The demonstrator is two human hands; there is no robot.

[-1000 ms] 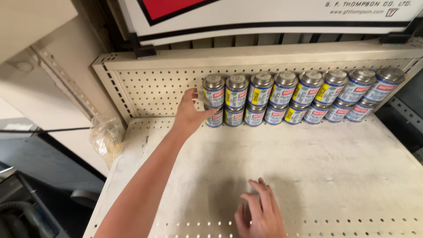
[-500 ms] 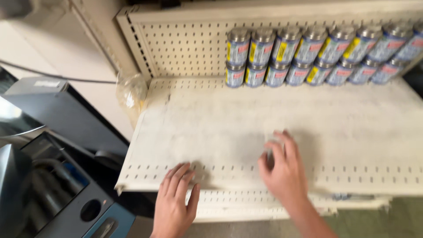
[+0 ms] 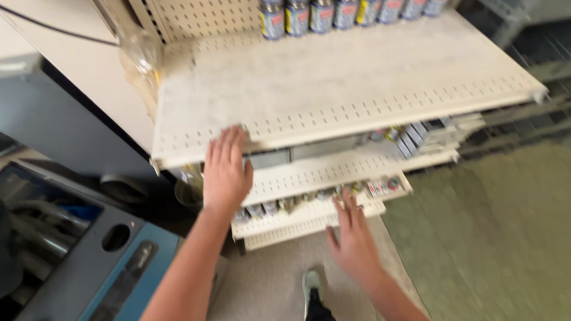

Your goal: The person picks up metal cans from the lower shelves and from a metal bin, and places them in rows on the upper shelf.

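White perforated metal shelf (image 3: 333, 89): left hand (image 3: 226, 172) flat on its edge, right hand (image 3: 355, 238) hovering, fingers apart.

I have one head-mounted view: it looks steeply down, close over the shelf (image 3: 333, 77) front edge and floor (image 3: 493, 238).

A cream perforated metal shelf unit (image 3: 357, 77) fills the view from 11 to 2 o'clock, its pegboard back panel (image 3: 196, 18) at 12. Lower shelves (image 3: 333, 172) step down beneath it. Green-grey floor (image 3: 488, 238) lies at 4 o'clock. A grey and blue cart (image 3: 89, 249) stands at 8 o'clock. Lighting even, image blurred.
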